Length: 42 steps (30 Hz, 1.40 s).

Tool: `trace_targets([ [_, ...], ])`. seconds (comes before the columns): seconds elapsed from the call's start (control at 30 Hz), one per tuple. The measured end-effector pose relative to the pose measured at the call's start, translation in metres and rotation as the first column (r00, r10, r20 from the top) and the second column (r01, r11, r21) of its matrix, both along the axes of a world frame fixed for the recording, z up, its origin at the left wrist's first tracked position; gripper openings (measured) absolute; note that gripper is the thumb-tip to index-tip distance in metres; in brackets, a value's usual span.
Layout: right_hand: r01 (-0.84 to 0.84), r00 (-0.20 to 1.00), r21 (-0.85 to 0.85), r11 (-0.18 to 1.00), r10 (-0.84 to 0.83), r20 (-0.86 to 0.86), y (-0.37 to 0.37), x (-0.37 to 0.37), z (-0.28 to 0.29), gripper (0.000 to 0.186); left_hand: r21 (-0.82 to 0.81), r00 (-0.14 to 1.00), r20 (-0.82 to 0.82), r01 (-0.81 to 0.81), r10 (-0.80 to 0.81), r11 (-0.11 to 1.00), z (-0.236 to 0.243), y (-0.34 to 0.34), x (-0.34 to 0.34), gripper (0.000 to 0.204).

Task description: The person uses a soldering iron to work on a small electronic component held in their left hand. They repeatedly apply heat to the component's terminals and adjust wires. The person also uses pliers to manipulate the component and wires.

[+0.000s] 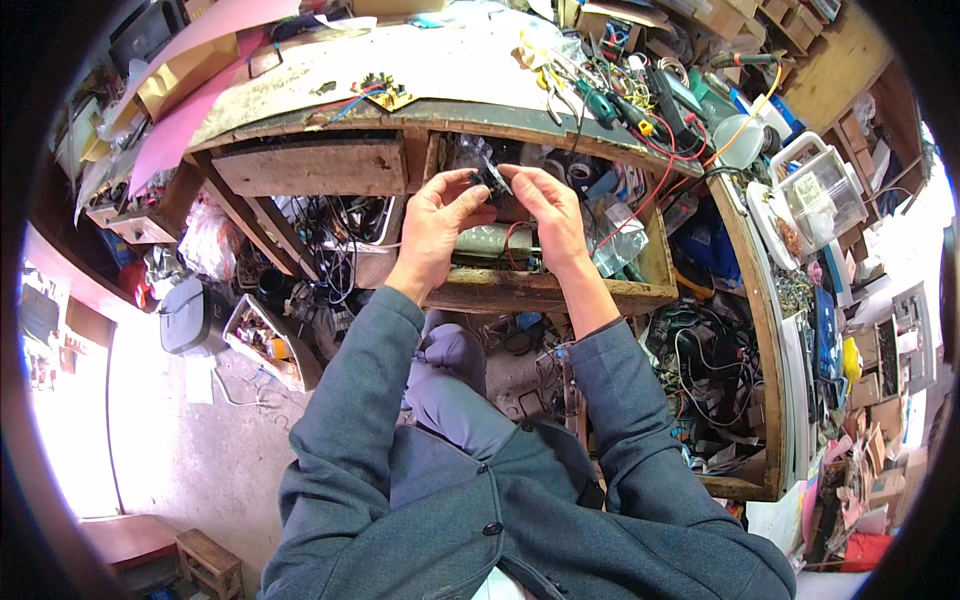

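Above an open wooden drawer (640,290), my two hands are raised close together. Between them is a small black part (488,180) with a pale, shiny edge; its exact kind is too small to make out. Thumb and fingers of my left hand (440,215) pinch its left side. My right hand (550,212) pinches the right side, with its fingertips partly hiding the part. Inside the drawer below lie a pale green cylinder (493,241), clear plastic bags (618,238) and loose small parts.
A circuit board (385,93) with a blue wire lies on the bench top (450,75). Pliers (556,95), screwdrivers and tangled leads crowd its right side. A clear plastic container (818,195) stands further right. Cables fill the lower shelf (705,370); a box of parts (265,340) sits lower left.
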State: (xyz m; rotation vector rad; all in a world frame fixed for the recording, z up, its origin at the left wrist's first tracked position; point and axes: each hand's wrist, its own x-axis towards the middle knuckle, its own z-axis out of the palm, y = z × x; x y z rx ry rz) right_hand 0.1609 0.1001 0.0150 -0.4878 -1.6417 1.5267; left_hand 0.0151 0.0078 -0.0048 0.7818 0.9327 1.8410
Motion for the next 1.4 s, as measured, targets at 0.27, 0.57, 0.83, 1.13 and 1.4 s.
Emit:
trace_targets([
  [0.27, 0.037, 0.999, -0.036, 0.999, -0.038, -0.003, 0.0, 0.001, -0.005, 0.026, 0.003, 0.994, 0.073, 0.082, -0.082, 0.997, -0.004, 0.003, -0.005, 0.02],
  [0.57, 0.026, 0.991, -0.017, 1.0, -0.028, -0.133, 0.0, 0.001, -0.004, 0.015, 0.028, 0.979, 0.138, 0.147, -0.149, 0.989, -0.004, 0.003, -0.007, 0.023],
  [0.83, 0.038, 0.996, -0.034, 0.999, -0.04, -0.073, 0.001, 0.004, -0.006, 0.009, -0.054, 0.993, 0.062, 0.104, -0.101, 0.993, -0.002, 0.001, -0.007, 0.019],
  [1.13, 0.249, 0.968, 0.427, 0.869, -0.243, -0.071, -0.002, -0.004, -0.008, 0.016, -0.12, 0.994, 0.071, 0.095, -0.087, 0.988, -0.003, 0.004, -0.007, 0.021],
  [1.4, 0.141, 0.987, 0.425, 0.894, -0.158, 0.004, 0.001, 0.003, -0.004, 0.021, -0.118, 0.988, 0.12, 0.113, -0.098, 0.987, -0.003, 0.005, -0.01, 0.025],
])
